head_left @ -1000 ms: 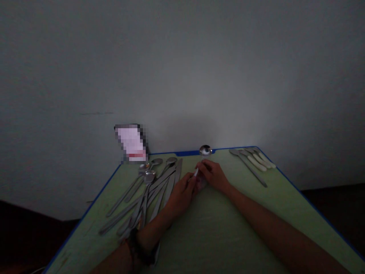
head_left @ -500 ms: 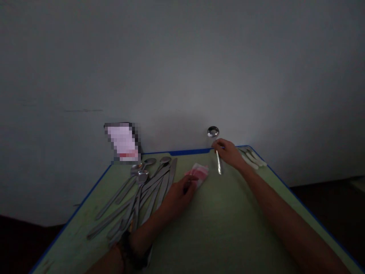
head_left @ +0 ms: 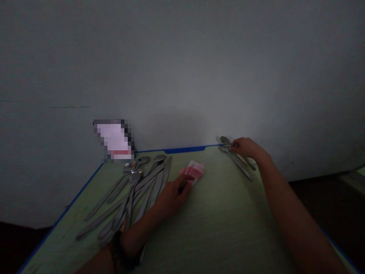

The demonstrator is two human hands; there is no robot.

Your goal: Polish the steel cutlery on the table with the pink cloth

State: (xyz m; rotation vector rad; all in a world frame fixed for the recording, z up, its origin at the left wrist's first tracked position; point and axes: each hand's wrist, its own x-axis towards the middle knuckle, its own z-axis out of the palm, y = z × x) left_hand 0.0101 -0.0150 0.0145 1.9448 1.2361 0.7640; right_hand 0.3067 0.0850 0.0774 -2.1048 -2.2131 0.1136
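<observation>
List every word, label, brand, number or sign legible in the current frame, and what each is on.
No readable text.
Propped screen: pixelated, nothing legible.
Pink-and-white cloth at the left hand: no lettering discernible.
Loose cutlery: too dim and small to tell of any stamp.

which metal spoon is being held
The oval-bowled silver metal spoon pinched in the right grip. The long silver metal spoon just nearer the viewer lies on the pale green tabletop; the silver metal spoons at left lie unheld.
</observation>
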